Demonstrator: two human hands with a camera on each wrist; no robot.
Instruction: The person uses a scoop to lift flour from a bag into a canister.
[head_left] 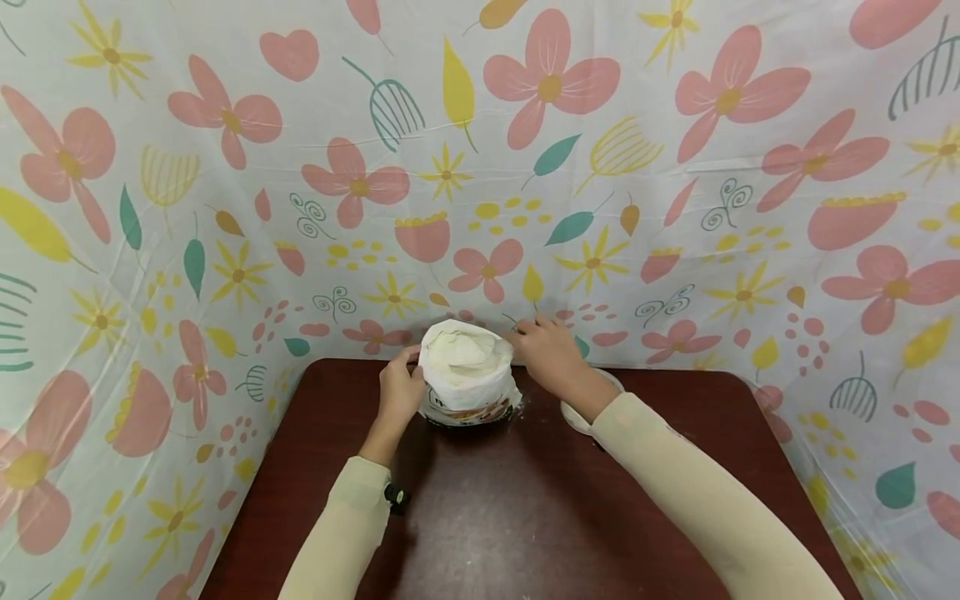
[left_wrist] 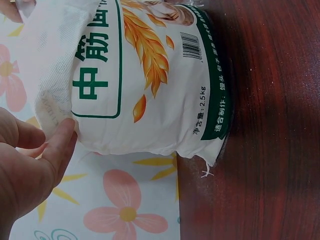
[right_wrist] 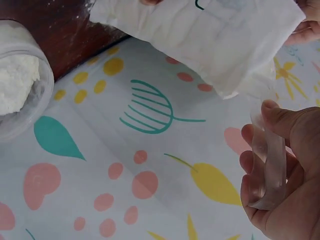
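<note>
A white bag of flour (head_left: 468,387) stands upright on the table, its mouth open and its rim folded outward. Green lettering and wheat ears mark the bag's side (left_wrist: 145,80). My left hand (head_left: 400,387) holds the rim at the bag's left, thumb and fingers at the cloth edge (left_wrist: 55,105). To the right of the mouth, my right hand (head_left: 551,354) grips the clear plastic handle of what looks like a scoop (right_wrist: 272,170). Its far end is at the bag's mouth, blurred and partly hidden.
A round clear tub (right_wrist: 47,85) of white flour (right_wrist: 17,82) stands right of the bag, partly behind the right forearm. White powder dusts the dark wooden table (head_left: 487,517) near the bag. A flowered cloth (head_left: 480,167) hangs along the back and sides.
</note>
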